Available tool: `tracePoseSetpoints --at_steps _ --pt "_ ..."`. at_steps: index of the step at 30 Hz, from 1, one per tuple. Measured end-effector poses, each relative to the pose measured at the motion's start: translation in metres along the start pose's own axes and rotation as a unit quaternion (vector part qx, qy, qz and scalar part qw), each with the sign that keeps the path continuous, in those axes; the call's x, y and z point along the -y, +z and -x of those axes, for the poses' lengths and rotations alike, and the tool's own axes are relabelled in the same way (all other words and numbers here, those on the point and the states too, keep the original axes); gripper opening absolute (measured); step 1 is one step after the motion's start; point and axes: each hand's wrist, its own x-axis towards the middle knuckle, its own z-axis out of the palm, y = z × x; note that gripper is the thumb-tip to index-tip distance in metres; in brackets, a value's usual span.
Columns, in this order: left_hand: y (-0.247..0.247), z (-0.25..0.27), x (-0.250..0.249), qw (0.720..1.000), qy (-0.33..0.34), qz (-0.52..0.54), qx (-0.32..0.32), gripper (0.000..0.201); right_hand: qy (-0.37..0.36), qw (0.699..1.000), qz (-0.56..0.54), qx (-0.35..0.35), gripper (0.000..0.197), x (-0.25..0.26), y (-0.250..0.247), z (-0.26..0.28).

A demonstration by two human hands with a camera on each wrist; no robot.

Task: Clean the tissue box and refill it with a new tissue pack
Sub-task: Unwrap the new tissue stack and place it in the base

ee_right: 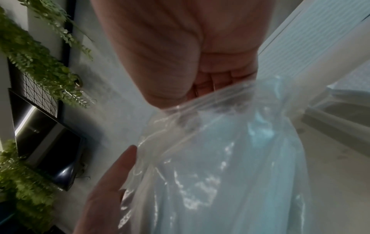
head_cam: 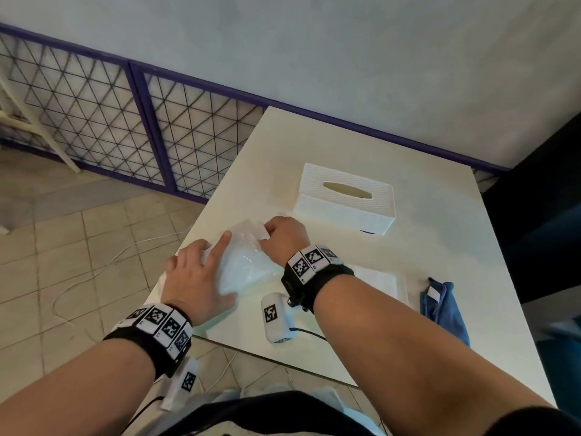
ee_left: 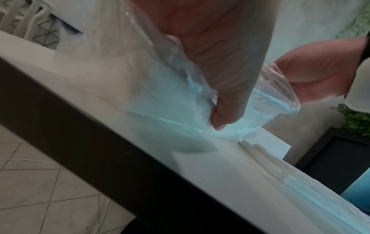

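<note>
The white textured tissue box (head_cam: 344, 198) stands upright on the table (head_cam: 440, 247), its oval slot showing nothing inside. In front of it lies a crumpled, pale blue clear plastic wrapper (head_cam: 248, 262) (ee_left: 180, 107) (ee_right: 230, 166). My left hand (head_cam: 198, 272) lies spread on the wrapper's near end, and its thumb (ee_left: 226, 98) presses the plastic down. My right hand (head_cam: 284, 234) (ee_right: 210, 82) grips the wrapper's far edge with curled fingers. A flat stack of white tissues (head_cam: 380, 278) lies bare behind my right wrist.
A folded blue cloth (head_cam: 446, 306) lies near the table's right front edge. A white marker-tagged device (head_cam: 276, 316) with a cable sits by the front edge. The wrapper is close to the table's left edge, with tiled floor (head_cam: 78, 262) and loose cables below.
</note>
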Motion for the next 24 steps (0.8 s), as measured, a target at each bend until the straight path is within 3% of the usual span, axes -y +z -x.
tracePoseSetpoints --at_steps 5,11,14,19,22,24 --pt "0.001 -0.001 0.001 1.000 -0.008 -0.003 -0.005 0.121 0.025 0.997 -0.075 -0.015 0.020 0.002 -0.001 0.006" --pt "0.001 0.000 0.002 1.000 -0.013 -0.001 0.006 0.118 0.019 0.997 -0.050 0.062 0.018 0.000 -0.003 0.009" --pt "0.002 0.002 0.005 1.000 -0.022 0.004 0.020 0.125 0.029 0.993 -0.105 0.034 0.020 0.002 -0.008 0.009" --pt "0.001 0.006 0.012 0.999 -0.032 0.020 0.031 0.128 0.070 0.985 -0.135 0.077 0.053 0.008 -0.014 0.010" --pt "0.001 0.007 0.012 0.999 -0.025 0.015 0.031 0.128 0.074 0.983 -0.105 0.133 0.056 0.009 -0.018 0.012" --pt "0.001 0.007 0.012 0.998 -0.029 0.012 0.047 0.130 0.066 0.985 -0.111 0.119 0.058 0.010 -0.026 0.016"
